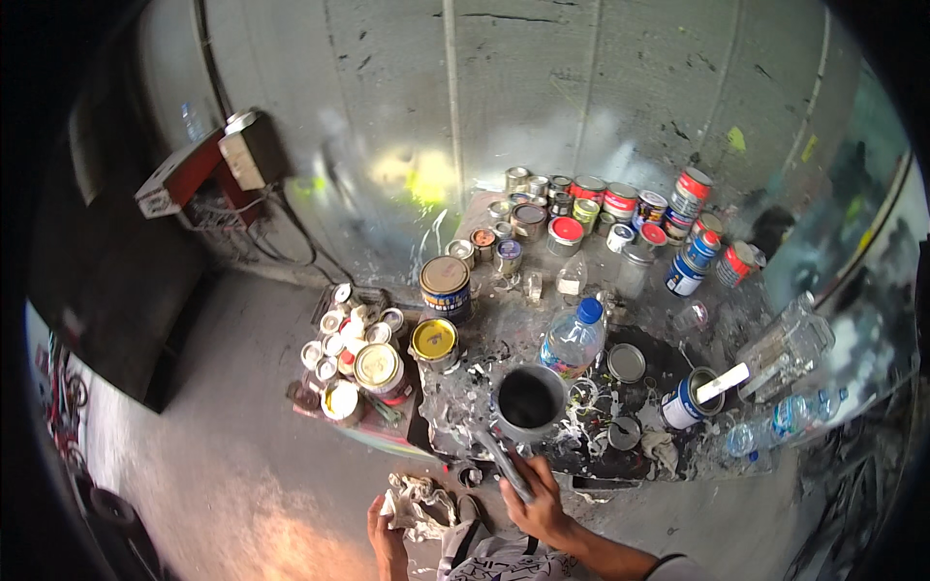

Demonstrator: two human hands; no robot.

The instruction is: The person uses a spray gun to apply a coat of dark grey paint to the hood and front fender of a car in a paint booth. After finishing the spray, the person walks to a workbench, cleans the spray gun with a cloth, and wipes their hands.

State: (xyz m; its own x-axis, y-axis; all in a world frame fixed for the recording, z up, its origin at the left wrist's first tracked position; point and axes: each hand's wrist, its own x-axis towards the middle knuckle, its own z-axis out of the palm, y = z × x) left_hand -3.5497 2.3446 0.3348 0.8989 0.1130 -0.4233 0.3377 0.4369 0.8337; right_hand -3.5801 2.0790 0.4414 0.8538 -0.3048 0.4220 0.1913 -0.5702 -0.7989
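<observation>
My left hand point(386, 530) is closed on a crumpled, stained white rag point(418, 508) near the lower edge. My right hand point(541, 505) grips a dark bar-shaped handle point(508, 467), which slants up to the left. Its upper end reaches close to a grey cup point(501, 395) with a black inside; I cannot tell whether the two are joined. Just behind the cup stands a clear plastic bottle point(573, 341) with a blue cap. The paint-spattered table point(455, 412) lies beyond both hands.
Several paint cans point(567, 230) crowd the table's back. An open yellow can point(435, 341) stands left of the cup. A blue-labelled can point(686, 399) with a white stick is at right, near lying bottles point(790, 418). More cans point(380, 368) stand on a lower stand at left.
</observation>
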